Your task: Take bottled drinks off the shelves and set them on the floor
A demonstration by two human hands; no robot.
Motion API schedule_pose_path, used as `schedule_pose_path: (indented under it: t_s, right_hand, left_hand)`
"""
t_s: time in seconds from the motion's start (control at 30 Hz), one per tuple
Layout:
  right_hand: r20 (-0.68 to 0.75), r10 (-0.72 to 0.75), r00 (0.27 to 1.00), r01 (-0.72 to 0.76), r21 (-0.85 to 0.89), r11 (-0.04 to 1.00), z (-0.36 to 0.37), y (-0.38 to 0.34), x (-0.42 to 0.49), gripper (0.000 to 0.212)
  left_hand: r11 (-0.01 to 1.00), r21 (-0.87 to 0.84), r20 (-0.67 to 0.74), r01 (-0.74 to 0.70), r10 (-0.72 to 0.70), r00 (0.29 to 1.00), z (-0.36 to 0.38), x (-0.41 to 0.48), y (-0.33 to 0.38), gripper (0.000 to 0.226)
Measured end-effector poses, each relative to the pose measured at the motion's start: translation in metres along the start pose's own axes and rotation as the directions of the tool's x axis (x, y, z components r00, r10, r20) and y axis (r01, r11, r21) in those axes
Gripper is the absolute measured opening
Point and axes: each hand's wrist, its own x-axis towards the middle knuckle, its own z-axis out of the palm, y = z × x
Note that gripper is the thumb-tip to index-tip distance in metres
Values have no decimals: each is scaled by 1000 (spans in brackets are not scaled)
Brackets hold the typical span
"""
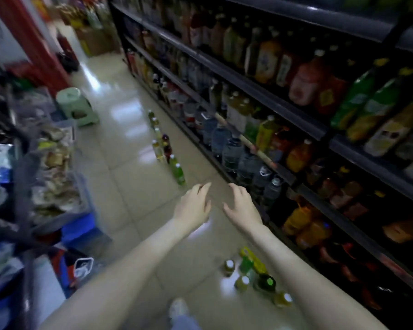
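Dark shelves [260, 96] full of bottled drinks run along the right side of the aisle. A row of several bottles [167, 148], green, yellow and dark red, stands on the tiled floor [119, 167] beside the shelf base. Another cluster of bottles [250, 275] stands on the floor near my feet. My left hand [193, 206] and my right hand [242, 206] are both stretched out over the floor, fingers loosely spread, holding nothing. Large clear water bottles [231, 151] fill the lower shelf just right of my right hand.
A pale green plastic stool [75, 106] stands on the floor at the left. Racks of packaged goods [48, 163] and a blue crate [79, 227] line the left side. Cardboard boxes [93, 41] sit at the aisle's far end. My shoe [179, 308] shows at the bottom.
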Motion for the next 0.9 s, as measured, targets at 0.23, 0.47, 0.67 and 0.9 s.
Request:
schedule_pose_path:
  t_s: [0.23,0.47,0.67,0.9]
  right_hand:
    - [-68,-85,994,86,1,996,43,-137,125,64]
    - [-156,-108,982,99,-61,993,50,-199,264,61]
    - [-192,-124,973,133,36,990,53,-237,421,66]
    - [-166,-116,979,127,58,990,46,-304,579,59]
  left_hand:
    - [999,17,-67,28,-26,997,-86,82,-143,56]
    - [992,-109,-128,56,-70,989,-122,209,-216,55]
    - [998,-62,-168,11,-22,985,-164,352,-275,54]
    - [1000,-10,-136,24,-25,990,-226,485,-353,54]
